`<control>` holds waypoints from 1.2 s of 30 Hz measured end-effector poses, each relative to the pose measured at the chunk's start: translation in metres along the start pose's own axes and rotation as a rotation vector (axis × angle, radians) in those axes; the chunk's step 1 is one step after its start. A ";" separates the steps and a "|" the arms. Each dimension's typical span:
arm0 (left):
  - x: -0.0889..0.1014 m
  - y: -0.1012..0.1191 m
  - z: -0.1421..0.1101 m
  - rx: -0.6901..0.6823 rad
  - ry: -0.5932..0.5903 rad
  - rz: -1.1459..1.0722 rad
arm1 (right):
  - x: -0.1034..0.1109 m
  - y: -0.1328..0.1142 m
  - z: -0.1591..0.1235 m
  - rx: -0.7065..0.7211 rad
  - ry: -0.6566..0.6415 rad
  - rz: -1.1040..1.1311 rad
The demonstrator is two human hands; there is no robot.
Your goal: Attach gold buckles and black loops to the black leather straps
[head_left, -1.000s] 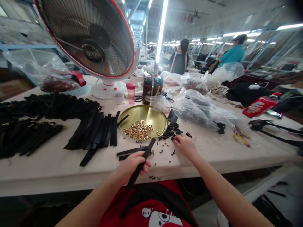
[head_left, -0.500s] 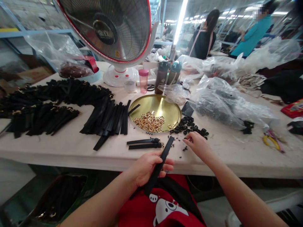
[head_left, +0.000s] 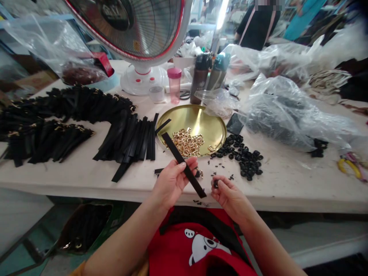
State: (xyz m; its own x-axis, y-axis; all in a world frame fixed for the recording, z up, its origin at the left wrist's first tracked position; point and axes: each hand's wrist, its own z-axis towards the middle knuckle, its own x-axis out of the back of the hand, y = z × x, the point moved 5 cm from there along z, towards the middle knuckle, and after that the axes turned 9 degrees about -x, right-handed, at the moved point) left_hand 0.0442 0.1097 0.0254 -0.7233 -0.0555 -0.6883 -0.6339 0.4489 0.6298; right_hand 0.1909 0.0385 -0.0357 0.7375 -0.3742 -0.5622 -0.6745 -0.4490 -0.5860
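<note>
My left hand (head_left: 169, 182) is closed round a flat black strap (head_left: 173, 148), its thumb pressed on the strap's middle. The strap slants from over the gold tray's near rim down toward my right hand (head_left: 231, 197). Between that hand's thumb and fingers is a small black loop (head_left: 216, 184), just right of the strap's lower end and apart from it. Finished-looking straps with buckles (head_left: 158, 171) lie mostly hidden behind my left hand. A heap of similar black loops (head_left: 250, 163) sits beyond my right hand. Gold buckles (head_left: 186, 142) are piled in the round tray (head_left: 198, 109).
Black straps (head_left: 129, 138) lie in rows on the left. A fan (head_left: 142, 78) and bottles (head_left: 199, 78) stand behind the tray. Plastic bags (head_left: 290, 119) and yellow-handled pliers (head_left: 346, 166) lie right. Two people are in the background.
My right hand has drawn back from the loop heap toward the strap, with a loop now showing in its fingers. My left hand has turned the strap so its top end leans left.
</note>
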 end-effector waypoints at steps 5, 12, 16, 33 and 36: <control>0.001 -0.001 0.006 -0.103 0.113 -0.102 | -0.012 0.017 -0.008 0.012 0.044 0.059; 0.011 -0.019 -0.010 -0.090 0.081 0.070 | -0.011 0.012 -0.016 0.124 0.122 0.024; 0.019 -0.033 -0.038 0.107 -0.201 0.491 | -0.001 0.004 -0.020 0.077 0.079 0.027; -0.007 -0.017 -0.058 -0.272 -0.663 1.507 | 0.006 0.007 -0.046 0.067 0.039 -0.118; -0.005 -0.026 -0.059 -0.245 -0.648 1.525 | 0.008 0.007 -0.045 0.086 0.067 -0.165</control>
State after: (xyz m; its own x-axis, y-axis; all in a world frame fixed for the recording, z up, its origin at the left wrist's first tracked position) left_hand 0.0482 0.0458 0.0333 -0.4902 0.6510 0.5795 0.4242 -0.4026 0.8111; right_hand 0.1934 -0.0042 -0.0181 0.8367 -0.3556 -0.4164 -0.5428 -0.4385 -0.7163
